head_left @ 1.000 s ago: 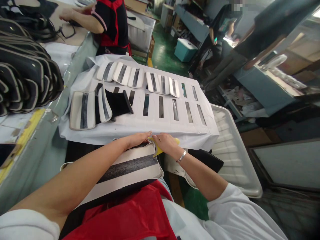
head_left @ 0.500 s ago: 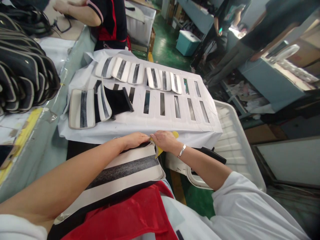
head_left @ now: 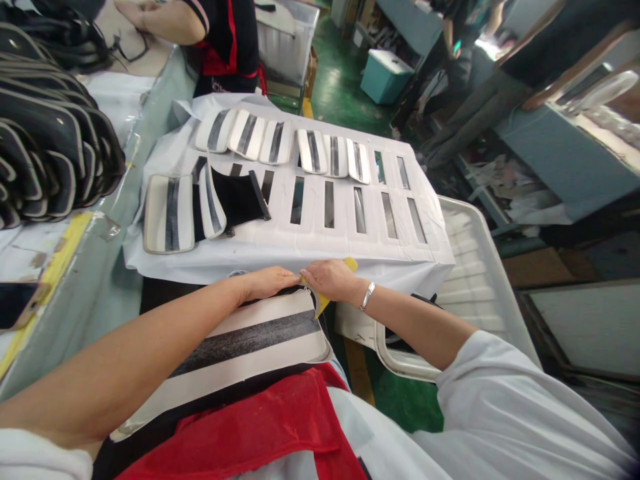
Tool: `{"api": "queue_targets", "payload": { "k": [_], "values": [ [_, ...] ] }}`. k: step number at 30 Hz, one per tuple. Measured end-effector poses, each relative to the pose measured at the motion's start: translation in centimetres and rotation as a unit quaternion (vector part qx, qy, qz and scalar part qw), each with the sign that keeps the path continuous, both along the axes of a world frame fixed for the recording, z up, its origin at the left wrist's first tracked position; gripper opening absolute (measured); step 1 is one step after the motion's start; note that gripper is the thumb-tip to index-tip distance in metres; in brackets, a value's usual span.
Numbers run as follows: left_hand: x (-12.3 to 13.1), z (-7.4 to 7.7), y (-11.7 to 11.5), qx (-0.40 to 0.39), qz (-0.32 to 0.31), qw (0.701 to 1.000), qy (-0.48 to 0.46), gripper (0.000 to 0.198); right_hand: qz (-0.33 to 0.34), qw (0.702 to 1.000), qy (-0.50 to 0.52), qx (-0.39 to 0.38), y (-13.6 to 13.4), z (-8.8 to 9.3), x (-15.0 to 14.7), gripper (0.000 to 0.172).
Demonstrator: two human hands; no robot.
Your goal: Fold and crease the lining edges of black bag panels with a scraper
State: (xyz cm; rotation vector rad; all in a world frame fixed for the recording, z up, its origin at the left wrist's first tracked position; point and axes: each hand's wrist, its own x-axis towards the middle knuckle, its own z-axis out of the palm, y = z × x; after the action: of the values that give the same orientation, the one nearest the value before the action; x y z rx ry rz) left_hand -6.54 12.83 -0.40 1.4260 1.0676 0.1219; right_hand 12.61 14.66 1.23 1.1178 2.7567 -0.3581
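A white panel with a dark stripe (head_left: 240, 347) lies across my lap. My left hand (head_left: 267, 281) rests on its far top edge with fingers closed, pinching the edge. My right hand (head_left: 330, 280) is right beside it, fingers curled round a yellow scraper (head_left: 325, 301) whose tip pokes down at the panel's top right corner. Both hands meet at the front edge of a white cloth-covered table (head_left: 280, 257).
On the table lie several white striped pieces (head_left: 247, 137), a folded black piece (head_left: 235, 200) and rows of dark slots. A stack of black pads (head_left: 50, 153) stands left, a white tray (head_left: 470, 280) right. Another person in black and red (head_left: 220, 40) works at the far end.
The view has shifted slightly. My hands stay together at the panel's top corner, with the yellow scraper a little lower against the edge.
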Motion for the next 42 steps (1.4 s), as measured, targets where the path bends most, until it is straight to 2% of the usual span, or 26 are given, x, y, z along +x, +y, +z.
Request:
{"api": "queue_targets", "payload": {
  "k": [7,10,15,18,23,27,32,42],
  "values": [
    [-0.3,0.1,0.3,-0.015,0.048,0.999,0.012,0.044,0.073,0.997,0.013,-0.034,2.4,0.1,-0.6,0.046],
    [-0.3,0.3,0.3,-0.010,0.037,0.999,0.001,0.042,0.100,0.994,0.020,-0.040,2.8,0.0,-0.7,0.044],
    [-0.3,0.4,0.2,-0.052,0.019,0.998,-0.001,0.053,0.129,0.991,0.027,-0.019,2.7,-0.1,-0.5,0.045],
    [-0.4,0.3,0.1,-0.050,0.009,0.999,-0.008,0.054,0.129,0.991,0.020,-0.013,2.4,0.1,-0.5,0.046],
    [-0.4,0.4,0.1,-0.039,-0.006,0.999,-0.005,0.051,0.115,0.993,0.012,-0.012,2.0,0.5,-0.6,0.059],
    [-0.5,0.4,0.2,-0.027,-0.029,0.999,0.011,0.052,0.116,0.993,-0.012,-0.029,2.1,0.8,-0.7,0.049],
    [-0.5,0.7,0.6,0.011,-0.082,0.996,0.041,0.052,0.123,0.992,-0.033,-0.020,2.3,1.0,-0.9,0.047],
    [-0.3,1.0,0.4,-0.011,-0.061,0.997,0.042,0.047,0.074,0.997,-0.017,-0.020,1.6,0.6,-0.7,0.047]
  ]
}}
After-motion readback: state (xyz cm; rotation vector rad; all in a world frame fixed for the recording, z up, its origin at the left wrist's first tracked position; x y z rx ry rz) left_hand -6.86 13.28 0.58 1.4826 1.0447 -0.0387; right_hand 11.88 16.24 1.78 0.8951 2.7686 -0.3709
